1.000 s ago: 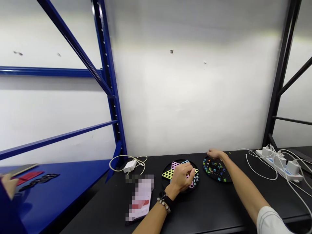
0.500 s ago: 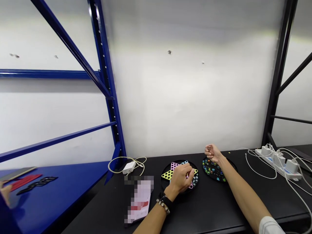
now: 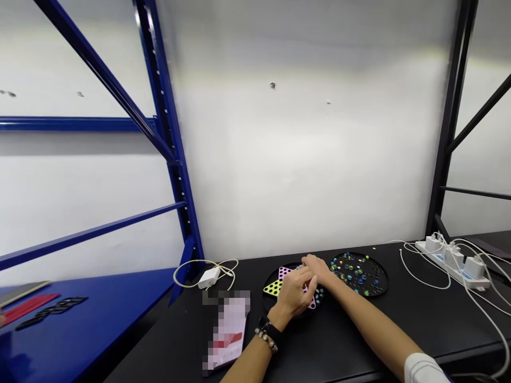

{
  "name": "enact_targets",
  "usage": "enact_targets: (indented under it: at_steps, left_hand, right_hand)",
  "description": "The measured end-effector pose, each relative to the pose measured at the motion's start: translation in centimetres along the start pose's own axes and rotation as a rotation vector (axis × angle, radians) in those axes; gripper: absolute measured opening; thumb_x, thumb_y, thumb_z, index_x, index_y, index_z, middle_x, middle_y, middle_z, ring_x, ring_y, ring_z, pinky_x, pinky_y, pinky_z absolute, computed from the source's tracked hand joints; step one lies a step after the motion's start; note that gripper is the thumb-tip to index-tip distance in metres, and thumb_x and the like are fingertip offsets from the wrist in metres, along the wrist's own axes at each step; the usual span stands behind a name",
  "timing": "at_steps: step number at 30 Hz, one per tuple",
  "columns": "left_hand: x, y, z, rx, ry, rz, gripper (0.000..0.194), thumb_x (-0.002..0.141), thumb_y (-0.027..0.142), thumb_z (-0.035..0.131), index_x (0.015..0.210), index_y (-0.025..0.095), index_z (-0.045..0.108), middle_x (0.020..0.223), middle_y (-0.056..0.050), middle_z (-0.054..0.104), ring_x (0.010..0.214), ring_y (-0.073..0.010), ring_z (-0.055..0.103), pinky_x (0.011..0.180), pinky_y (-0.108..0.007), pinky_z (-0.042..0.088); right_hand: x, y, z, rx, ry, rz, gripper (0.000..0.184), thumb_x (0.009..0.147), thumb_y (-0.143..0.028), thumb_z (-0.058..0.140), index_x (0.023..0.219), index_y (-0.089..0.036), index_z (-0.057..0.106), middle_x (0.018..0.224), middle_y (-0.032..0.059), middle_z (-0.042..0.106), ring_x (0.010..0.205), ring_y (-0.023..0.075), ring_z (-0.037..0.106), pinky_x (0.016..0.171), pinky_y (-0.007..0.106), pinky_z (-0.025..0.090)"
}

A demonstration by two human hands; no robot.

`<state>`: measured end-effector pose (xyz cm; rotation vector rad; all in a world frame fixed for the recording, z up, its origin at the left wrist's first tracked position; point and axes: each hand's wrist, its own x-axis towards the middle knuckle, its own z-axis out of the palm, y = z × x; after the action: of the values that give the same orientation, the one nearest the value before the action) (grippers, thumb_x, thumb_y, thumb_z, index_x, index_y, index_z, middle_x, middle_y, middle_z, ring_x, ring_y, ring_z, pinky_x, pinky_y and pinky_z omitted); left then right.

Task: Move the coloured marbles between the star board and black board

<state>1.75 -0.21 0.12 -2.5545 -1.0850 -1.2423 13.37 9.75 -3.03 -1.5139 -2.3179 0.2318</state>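
A star-shaped pegboard (image 3: pixel 275 288) in yellow, pink and blue, with round holes, lies on a round black tray (image 3: pixel 269 303). My left hand (image 3: pixel 293 295) is bunched over the middle of the board, fingertips down on it. My right hand (image 3: pixel 315 268) reaches across from the right and curls over the board's far side, just above my left hand. Whether either hand holds anything is hidden. A few glass marbles (image 3: pixel 319 296) show beside my left hand. To the right, a second round black tray (image 3: pixel 359 274) holds several colourful glass marbles.
A white charger (image 3: pixel 209 277) with a looped cable lies left of the trays, and a pixelated flat object (image 3: pixel 228 332) lies in front of it. A white power strip (image 3: pixel 451 262) with plugs and cables sits at right. A blue shelf (image 3: pixel 80 319) holds red and black pieces.
My right hand has moved left and down, from above the marble tray to over the star board, uncovering the marble tray. My left hand stays on the board. The view has shifted slightly.
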Motion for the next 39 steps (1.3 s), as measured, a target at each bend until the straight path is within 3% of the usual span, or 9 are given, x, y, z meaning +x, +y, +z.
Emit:
enact_targets:
  at_steps: [5,10,14,18,21,25,29,34,39]
  left_hand:
    - [0.1,0.1,0.0,-0.005,-0.02,-0.003,0.035,0.092,0.026,0.039,0.059,0.019,0.046,0.061,0.0,0.052,0.059,-0.0125,0.048,0.06,-0.025,0.036]
    - [0.1,0.1,0.0,-0.001,-0.01,-0.006,0.034,0.091,0.025,0.041,0.058,0.02,0.047,0.06,0.0,0.052,0.058,-0.0121,0.048,0.059,-0.025,0.035]
    - [0.1,0.1,-0.1,0.026,0.002,-0.012,0.037,0.092,0.024,0.04,0.055,0.019,0.044,0.058,0.002,0.046,0.054,-0.0104,0.043,0.055,-0.025,0.032]
    - [0.2,0.4,-0.2,0.03,0.011,-0.001,0.039,0.093,0.024,0.04,0.054,0.019,0.042,0.057,0.002,0.045,0.053,-0.0101,0.041,0.054,-0.025,0.03]
    - [0.4,0.6,-0.3,0.023,0.016,-0.002,0.039,0.092,0.023,0.041,0.053,0.02,0.041,0.056,0.003,0.044,0.052,-0.01,0.04,0.054,-0.025,0.03]
    - [0.4,0.7,-0.4,0.021,-0.002,-0.021,0.04,0.093,0.025,0.039,0.053,0.019,0.039,0.056,0.003,0.042,0.052,-0.0098,0.041,0.055,-0.025,0.03]
    - [0.4,0.3,-0.9,0.033,0.023,-0.055,0.04,0.093,0.027,0.037,0.054,0.02,0.039,0.057,0.002,0.043,0.053,-0.0102,0.041,0.055,-0.025,0.031]
    - [0.5,-0.2,-1.4,0.053,0.093,-0.107,0.04,0.094,0.028,0.036,0.055,0.02,0.039,0.059,0.002,0.043,0.055,-0.0109,0.041,0.056,-0.025,0.032]
    - [0.4,-0.3,-1.0,0.063,0.083,-0.064,0.038,0.093,0.026,0.038,0.055,0.02,0.039,0.059,0.002,0.043,0.054,-0.0106,0.041,0.057,-0.025,0.032]
  right_hand:
    - [-1.6,-0.5,-0.7,-0.019,-0.019,-0.054,0.024,0.08,-0.034,0.059,0.098,-0.018,0.056,0.107,0.0101,0.056,0.097,0.024,0.052,0.079,0.032,0.039]
    - [-3.4,-0.2,-1.4,0.006,-0.011,-0.085,0.027,0.084,-0.033,0.053,0.105,-0.015,0.057,0.114,0.014,0.057,0.105,0.0271,0.05,0.085,0.035,0.038]
    - [-4.6,3.4,-4.7,0.055,0.107,-0.004,0.029,0.091,-0.019,0.039,0.111,-0.019,0.06,0.116,0.0099,0.062,0.107,0.0206,0.055,0.088,0.03,0.039]
    - [-6.3,8.0,-8.1,0.109,-0.057,0.077,0.021,0.08,-0.017,0.054,0.095,-0.019,0.069,0.101,0.0067,0.069,0.095,0.0195,0.062,0.081,0.026,0.043]
    - [-7.9,10.0,-8.3,0.173,-0.185,-0.033,0.015,0.075,-0.019,0.061,0.086,-0.018,0.071,0.094,0.0056,0.071,0.091,0.0194,0.063,0.08,0.025,0.045]
    - [-8.7,10.9,-6.6,0.129,-0.163,-0.032,0.015,0.074,-0.02,0.064,0.086,-0.019,0.071,0.096,0.0064,0.07,0.092,0.0205,0.063,0.082,0.027,0.045]
    - [-7.4,10.1,-6.3,0.147,-0.069,-0.018,0.016,0.078,-0.02,0.059,0.088,-0.019,0.071,0.092,0.0056,0.07,0.09,0.0195,0.062,0.08,0.026,0.045]
    - [-4.7,6.0,-5.7,0.227,0.083,-0.026,0.018,0.08,-0.027,0.059,0.094,-0.019,0.069,0.094,0.004,0.07,0.083,0.0176,0.061,0.075,0.026,0.044]
    - [-2.4,2.1,-2.9,0.095,0.071,-0.033,0.017,0.083,-0.026,0.056,0.089,-0.024,0.071,0.093,0.0016,0.072,0.087,0.0185,0.062,0.075,0.026,0.042]
